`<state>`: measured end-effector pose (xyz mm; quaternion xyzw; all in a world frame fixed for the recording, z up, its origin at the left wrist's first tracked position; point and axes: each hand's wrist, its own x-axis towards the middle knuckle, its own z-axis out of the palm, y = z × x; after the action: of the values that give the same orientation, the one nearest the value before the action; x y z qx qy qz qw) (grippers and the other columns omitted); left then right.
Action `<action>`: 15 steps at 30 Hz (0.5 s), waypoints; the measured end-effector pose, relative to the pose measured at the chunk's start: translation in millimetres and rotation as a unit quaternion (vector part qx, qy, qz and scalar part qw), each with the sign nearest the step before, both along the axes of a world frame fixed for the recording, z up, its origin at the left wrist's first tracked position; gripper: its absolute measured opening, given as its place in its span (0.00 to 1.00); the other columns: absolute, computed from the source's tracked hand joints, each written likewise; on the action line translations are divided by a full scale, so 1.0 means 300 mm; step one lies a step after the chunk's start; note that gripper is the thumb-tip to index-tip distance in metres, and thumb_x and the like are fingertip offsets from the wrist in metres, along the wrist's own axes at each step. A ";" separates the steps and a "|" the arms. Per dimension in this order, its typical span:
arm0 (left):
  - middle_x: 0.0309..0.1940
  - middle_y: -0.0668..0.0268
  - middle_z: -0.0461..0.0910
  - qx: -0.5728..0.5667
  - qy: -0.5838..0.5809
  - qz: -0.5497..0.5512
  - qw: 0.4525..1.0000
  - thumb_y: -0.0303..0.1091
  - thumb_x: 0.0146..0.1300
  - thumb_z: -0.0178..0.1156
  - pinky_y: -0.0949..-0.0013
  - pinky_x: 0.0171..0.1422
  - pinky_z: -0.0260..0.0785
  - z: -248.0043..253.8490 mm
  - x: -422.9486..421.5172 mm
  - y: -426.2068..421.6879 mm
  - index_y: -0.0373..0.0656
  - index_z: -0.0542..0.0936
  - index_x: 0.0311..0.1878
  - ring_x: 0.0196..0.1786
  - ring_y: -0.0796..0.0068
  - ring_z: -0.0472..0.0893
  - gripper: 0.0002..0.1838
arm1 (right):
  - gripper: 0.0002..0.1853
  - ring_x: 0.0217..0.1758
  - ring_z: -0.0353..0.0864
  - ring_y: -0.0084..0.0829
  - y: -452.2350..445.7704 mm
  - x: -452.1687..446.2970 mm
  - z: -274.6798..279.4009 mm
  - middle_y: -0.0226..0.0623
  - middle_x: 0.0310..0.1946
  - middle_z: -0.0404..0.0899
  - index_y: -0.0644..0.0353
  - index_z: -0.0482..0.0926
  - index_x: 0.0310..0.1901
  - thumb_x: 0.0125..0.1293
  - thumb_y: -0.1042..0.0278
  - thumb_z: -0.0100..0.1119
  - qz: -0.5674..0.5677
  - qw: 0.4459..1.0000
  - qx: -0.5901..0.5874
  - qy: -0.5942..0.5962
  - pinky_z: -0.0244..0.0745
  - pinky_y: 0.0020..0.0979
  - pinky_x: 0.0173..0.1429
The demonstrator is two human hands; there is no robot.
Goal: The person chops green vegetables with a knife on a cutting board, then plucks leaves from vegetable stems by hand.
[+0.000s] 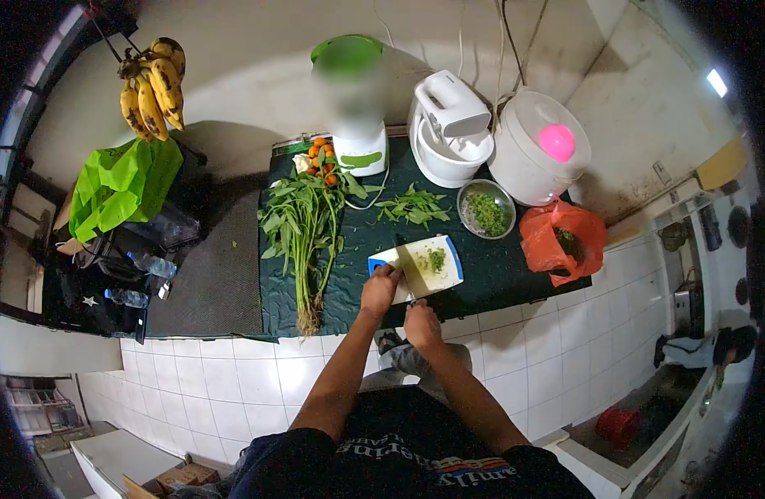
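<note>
A white cutting board (445,274) with blue corners lies tilted near the front edge of the counter. My left hand (381,288) is over its left side, fingers curled and pressed together; what they pinch is hidden. At the front edge of the board, my right hand (421,323) is closed around the handle of a knife (410,293), whose thin blade reaches onto the board between my hands. Chopped greens (435,259) are heaped on the board's right half. Picked green leaves (414,205) lie just behind the board.
Left of the board lies a bundle of rooted leafy greens (303,224), near orange fruits (321,152). Behind stand a blender (361,150), a stand mixer (453,125) and a white rice cooker (528,154). A metal bowl (486,209) and red plastic bag (563,241) sit right; bananas (153,91) hang left.
</note>
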<state>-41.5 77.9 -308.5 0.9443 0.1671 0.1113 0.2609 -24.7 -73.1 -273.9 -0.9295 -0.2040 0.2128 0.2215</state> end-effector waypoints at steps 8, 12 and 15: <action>0.46 0.61 0.81 -0.023 -0.004 0.006 1.000 0.31 0.60 0.56 0.55 0.48 0.79 0.003 -0.003 0.001 0.45 0.84 0.44 0.50 0.55 0.81 0.11 | 0.14 0.41 0.83 0.59 0.019 0.030 -0.027 0.60 0.33 0.81 0.71 0.76 0.41 0.70 0.68 0.45 -0.004 1.000 0.017 -0.022 0.78 0.55 0.46; 0.47 0.61 0.81 -0.008 0.041 0.004 0.999 0.31 0.61 0.55 0.55 0.49 0.79 -0.020 -0.002 0.010 0.46 0.85 0.44 0.50 0.55 0.81 0.12 | 0.14 0.42 0.83 0.60 0.077 0.102 -0.044 0.62 0.36 0.81 0.72 0.77 0.41 0.69 0.68 0.46 0.051 0.998 0.028 -0.007 0.78 0.54 0.48; 0.48 0.62 0.81 -0.031 0.042 0.016 0.999 0.31 0.61 0.55 0.56 0.49 0.79 -0.005 0.008 0.013 0.46 0.85 0.44 0.50 0.56 0.81 0.12 | 0.14 0.41 0.83 0.60 0.100 0.095 0.002 0.62 0.36 0.81 0.73 0.77 0.40 0.69 0.68 0.47 0.036 0.998 0.043 -0.028 0.78 0.53 0.46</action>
<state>-39.2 81.8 -309.9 0.9368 0.1961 0.0708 0.2810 3.7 -43.0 -273.3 -0.9167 -0.2523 0.1857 0.2479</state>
